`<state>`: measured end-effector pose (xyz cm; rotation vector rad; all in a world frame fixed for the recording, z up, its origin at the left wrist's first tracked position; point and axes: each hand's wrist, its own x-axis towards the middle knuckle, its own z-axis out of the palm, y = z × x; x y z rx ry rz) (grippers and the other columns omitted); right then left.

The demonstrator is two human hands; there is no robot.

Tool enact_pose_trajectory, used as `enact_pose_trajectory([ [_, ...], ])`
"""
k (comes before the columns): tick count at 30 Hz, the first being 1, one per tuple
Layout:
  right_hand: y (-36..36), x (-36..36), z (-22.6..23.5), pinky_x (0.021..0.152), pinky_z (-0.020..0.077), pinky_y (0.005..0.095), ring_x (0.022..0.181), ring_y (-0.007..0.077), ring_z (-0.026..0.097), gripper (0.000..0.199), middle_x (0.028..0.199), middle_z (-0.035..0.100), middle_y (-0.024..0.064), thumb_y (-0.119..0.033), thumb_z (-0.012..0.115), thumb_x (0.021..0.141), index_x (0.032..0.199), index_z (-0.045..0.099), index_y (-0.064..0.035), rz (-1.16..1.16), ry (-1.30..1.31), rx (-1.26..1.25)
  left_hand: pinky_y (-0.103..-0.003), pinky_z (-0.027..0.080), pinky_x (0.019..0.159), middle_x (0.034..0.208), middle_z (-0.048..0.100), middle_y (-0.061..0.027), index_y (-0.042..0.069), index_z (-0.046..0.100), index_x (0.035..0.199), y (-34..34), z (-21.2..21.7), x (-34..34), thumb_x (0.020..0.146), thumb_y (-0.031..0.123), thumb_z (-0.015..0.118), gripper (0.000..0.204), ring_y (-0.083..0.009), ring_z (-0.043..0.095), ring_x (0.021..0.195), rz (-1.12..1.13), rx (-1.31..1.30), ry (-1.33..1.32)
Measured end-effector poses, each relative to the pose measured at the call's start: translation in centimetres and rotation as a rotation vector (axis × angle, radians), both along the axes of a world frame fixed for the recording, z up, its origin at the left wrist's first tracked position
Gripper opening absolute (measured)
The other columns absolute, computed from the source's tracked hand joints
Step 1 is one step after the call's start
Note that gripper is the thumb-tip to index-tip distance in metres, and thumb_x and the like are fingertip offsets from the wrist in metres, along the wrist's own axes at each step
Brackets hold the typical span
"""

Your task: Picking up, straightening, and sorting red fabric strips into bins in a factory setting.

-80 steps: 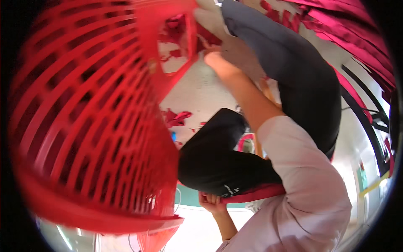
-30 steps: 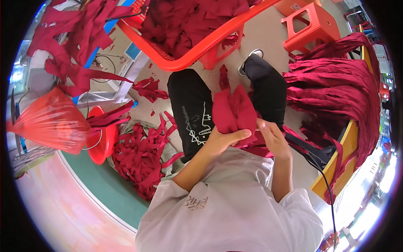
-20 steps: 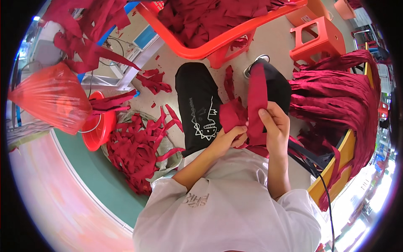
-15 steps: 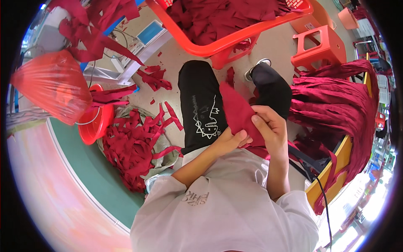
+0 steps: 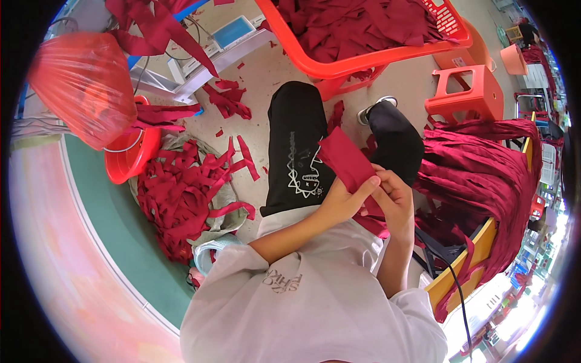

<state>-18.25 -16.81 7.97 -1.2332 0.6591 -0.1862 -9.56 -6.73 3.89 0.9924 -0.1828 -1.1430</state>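
Note:
Over my lap I hold a dark red piece of cloth [image 5: 346, 158] between both hands; its free end points up and to the left, and it looks narrow, as if folded. My left hand [image 5: 350, 198] pinches its lower edge, thumb on top. Right beside it, the fingers of my right hand [image 5: 393, 196] are closed on the same cloth, close to the left thumb. More red fabric [image 5: 370, 224] lies on my lap below the hands, partly hidden by them.
An orange-red basket [image 5: 339, 69] full of red cloth pieces stands ahead. To the right, long red strips [image 5: 478, 169] hang over a yellow-edged frame [image 5: 481, 245], near a red stool [image 5: 466, 97]. At left are a heap of scraps [image 5: 181, 206], a red bucket [image 5: 130, 160] and a red plastic bag [image 5: 88, 88].
The cloth has gone from a broad, pointed shape to a narrower, straight-edged one. My hands have come together on it. The whole view has shifted slightly.

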Motion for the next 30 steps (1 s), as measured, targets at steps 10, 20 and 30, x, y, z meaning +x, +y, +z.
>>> enact_pose_trajectory([
  [10,-0.4,-0.7,0.1,0.073,0.0439,0.0197,0.083,0.0074,0.057,0.039,0.087,0.061,0.0050,0.008,0.054,0.090,0.122,0.035,-0.0037,0.120,0.055,-0.026,-0.020,0.043,0.063,0.082,0.057,0.0027,0.004,0.063,0.102,-0.8,-1.4,0.5,0.102,0.026,0.050,0.025,-0.0036,0.053,0.073,0.228,0.052,0.098],
  [20,-0.4,-0.4,1.6,0.060,0.0479,0.0230,0.071,0.0092,0.060,0.061,0.082,0.065,0.0064,0.005,0.061,0.088,0.138,0.028,-0.0036,0.211,0.100,0.044,-0.023,0.042,0.068,0.082,0.057,0.0010,0.006,0.063,0.092,-1.1,-1.0,1.8,0.102,0.037,0.047,0.036,-0.0056,0.053,0.078,0.203,0.017,0.295],
  [30,-13.7,-13.1,-2.2,0.072,0.0478,0.0273,0.080,0.0133,0.057,0.013,0.089,0.062,0.0053,-0.016,0.059,0.095,0.099,0.066,-0.0047,-0.962,0.331,-1.006,-0.026,0.025,0.050,0.055,0.026,0.0046,0.015,0.036,0.064,8.0,0.4,13.7,0.102,0.026,0.042,0.039,-0.0087,0.025,0.048,0.564,-0.602,0.615],
])
